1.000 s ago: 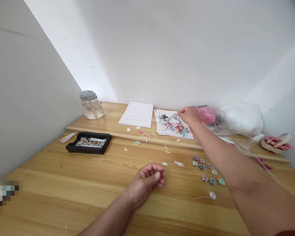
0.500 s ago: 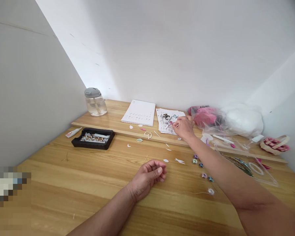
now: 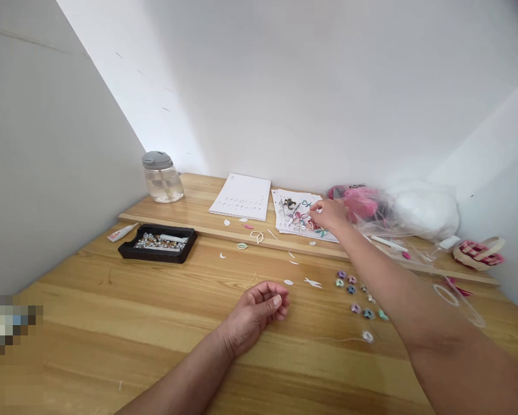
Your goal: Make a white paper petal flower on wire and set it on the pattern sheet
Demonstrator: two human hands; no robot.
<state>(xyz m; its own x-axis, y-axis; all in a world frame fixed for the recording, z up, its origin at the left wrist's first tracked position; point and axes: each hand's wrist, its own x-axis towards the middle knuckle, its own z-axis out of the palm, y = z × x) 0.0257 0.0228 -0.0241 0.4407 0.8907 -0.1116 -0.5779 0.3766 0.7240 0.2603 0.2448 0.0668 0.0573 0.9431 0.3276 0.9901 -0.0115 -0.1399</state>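
My left hand (image 3: 261, 314) rests on the wooden table, its fingers loosely curled and the thumb against them; nothing shows in it. Over the stack of white paper (image 3: 287, 222) at the back, my right hand (image 3: 328, 216) has thumb and forefinger close together; whether something small is between them is too small to tell. Below its fingertips lie several wire-outlined flower shapes, among them a pink flower (image 3: 301, 218), a red one (image 3: 314, 223) and a green one (image 3: 322, 232). A dark brown ornament (image 3: 289, 203) and a teal bow-like piece (image 3: 306, 203) lie on the same paper.
Left: a black bead tray (image 3: 127, 252), a glue tube (image 3: 122, 232) and a lidded water jar (image 3: 163, 184). Several thread bobbins (image 3: 356, 308) sit under my right forearm. White paper cutouts (image 3: 313, 282) are scattered mid-table. Right: plastic bags (image 3: 423, 213) and a small basket (image 3: 477, 255).
My right hand has shifted slightly up and right over the paper, uncovering the red and green flowers. My left hand keeps its pose. The view has moved slightly.
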